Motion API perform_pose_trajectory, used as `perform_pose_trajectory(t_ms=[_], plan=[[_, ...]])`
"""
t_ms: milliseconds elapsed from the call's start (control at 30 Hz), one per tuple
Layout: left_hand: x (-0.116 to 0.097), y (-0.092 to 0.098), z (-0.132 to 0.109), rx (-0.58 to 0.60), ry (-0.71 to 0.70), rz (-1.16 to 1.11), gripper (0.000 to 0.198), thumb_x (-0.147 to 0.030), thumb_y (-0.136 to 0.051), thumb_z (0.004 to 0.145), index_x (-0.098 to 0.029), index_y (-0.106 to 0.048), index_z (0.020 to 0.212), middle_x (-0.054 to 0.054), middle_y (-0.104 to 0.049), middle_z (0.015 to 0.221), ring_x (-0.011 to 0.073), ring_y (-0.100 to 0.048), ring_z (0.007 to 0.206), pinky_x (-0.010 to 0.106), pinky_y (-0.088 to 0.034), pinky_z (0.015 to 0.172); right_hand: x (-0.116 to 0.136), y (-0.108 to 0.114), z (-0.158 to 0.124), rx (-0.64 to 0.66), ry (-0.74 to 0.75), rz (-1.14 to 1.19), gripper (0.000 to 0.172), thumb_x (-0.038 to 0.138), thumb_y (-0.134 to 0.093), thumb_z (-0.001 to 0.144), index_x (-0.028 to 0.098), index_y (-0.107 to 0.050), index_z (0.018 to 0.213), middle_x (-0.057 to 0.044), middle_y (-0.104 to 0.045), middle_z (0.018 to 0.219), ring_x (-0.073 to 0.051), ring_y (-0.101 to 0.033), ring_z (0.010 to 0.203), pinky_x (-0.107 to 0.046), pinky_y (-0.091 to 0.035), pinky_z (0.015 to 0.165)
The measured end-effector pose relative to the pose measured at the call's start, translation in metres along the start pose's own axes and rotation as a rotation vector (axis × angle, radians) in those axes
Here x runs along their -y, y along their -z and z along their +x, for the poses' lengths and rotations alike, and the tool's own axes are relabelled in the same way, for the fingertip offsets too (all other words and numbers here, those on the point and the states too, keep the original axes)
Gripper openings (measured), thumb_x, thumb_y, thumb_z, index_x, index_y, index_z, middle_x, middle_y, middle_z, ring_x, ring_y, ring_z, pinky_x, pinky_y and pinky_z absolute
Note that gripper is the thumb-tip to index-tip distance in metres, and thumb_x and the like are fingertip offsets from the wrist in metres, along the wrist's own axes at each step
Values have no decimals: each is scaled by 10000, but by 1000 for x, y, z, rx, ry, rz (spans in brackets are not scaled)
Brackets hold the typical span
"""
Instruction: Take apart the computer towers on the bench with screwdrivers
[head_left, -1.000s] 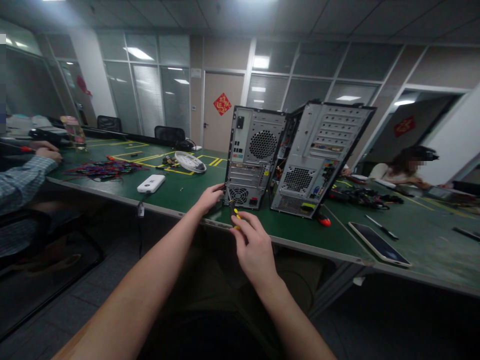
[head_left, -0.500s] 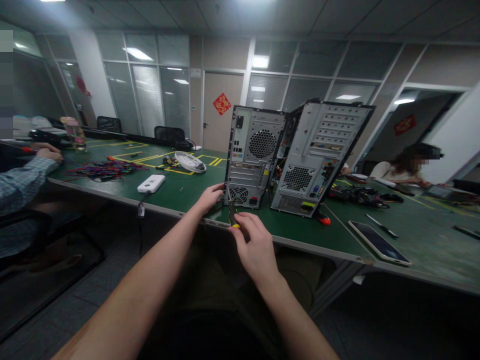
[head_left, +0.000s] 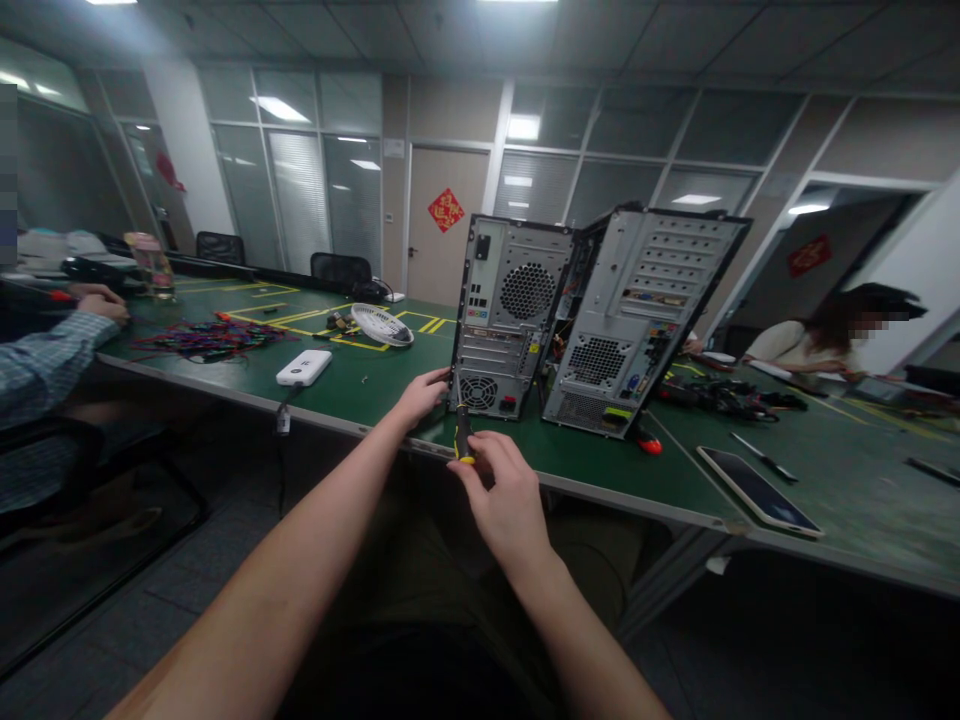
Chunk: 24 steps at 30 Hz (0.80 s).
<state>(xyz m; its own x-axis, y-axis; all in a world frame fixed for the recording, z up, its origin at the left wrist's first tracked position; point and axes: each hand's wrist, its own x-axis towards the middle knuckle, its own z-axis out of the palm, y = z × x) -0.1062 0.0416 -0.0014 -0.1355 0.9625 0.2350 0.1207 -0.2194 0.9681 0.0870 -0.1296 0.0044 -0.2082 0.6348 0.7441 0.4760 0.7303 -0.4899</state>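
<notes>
My right hand (head_left: 504,495) pinches the black and yellow handle of a screwdriver (head_left: 463,435) between thumb and fingers. Its shaft points up at the lower left edge of a computer tower (head_left: 491,345), whose rear panel with fan grilles and ports faces me; the exact contact point is too small to make out. Stretched out at the tower's lower left side, the fingers of my left hand (head_left: 422,396) reach its edge, their tips partly hidden. A second computer tower (head_left: 592,340) stands upright just right of the first, turned at an angle.
On the green table (head_left: 360,395) lie a white power bank (head_left: 304,367) with a cable, a wire pile (head_left: 217,338) and a white oval frame (head_left: 382,325). To the right are a red-tipped tool (head_left: 649,443), a phone (head_left: 759,490), a pen (head_left: 763,457) and black cables (head_left: 720,392). People sit at both sides.
My right hand has shifted slightly left and down along with the screwdriver's handle, so the tool stands more upright. My left hand and both towers hold their places.
</notes>
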Motion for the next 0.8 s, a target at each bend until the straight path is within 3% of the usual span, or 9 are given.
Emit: perform_pose_trajectory(t_ms=[200, 433, 800], plan=[[-1, 0, -1, 9, 5, 32, 689, -198, -612, 733, -216, -690, 1417, 80, -721, 1387, 205, -690, 1089, 259, -548, 772, 0, 2, -2, 38, 78, -66, 265, 148, -579, 1009, 237, -770, 1170, -126, -671, 1348, -247, -726, 1085, -423, -610, 1011], [1, 0, 2, 4, 13, 13, 705, -215, -634, 714, -221, -696, 1416, 80, -710, 1414, 229, -684, 1129, 258, -547, 766, -2, 4, 3, -66, -8, 43, 244, 242, -631, 1016, 239, -763, 1222, -124, -691, 1299, -260, -697, 1181, -422, -616, 1031], [1, 1, 1, 13, 2, 11, 703, -207, -624, 721, -212, -690, 1421, 83, -702, 1428, 227, -684, 1132, 251, -546, 757, -1, 7, 4, -56, -32, 123, 295, 241, -597, 1034, 247, -768, 1275, -114, -707, 1346, -260, -686, 1248, -430, -608, 1063]])
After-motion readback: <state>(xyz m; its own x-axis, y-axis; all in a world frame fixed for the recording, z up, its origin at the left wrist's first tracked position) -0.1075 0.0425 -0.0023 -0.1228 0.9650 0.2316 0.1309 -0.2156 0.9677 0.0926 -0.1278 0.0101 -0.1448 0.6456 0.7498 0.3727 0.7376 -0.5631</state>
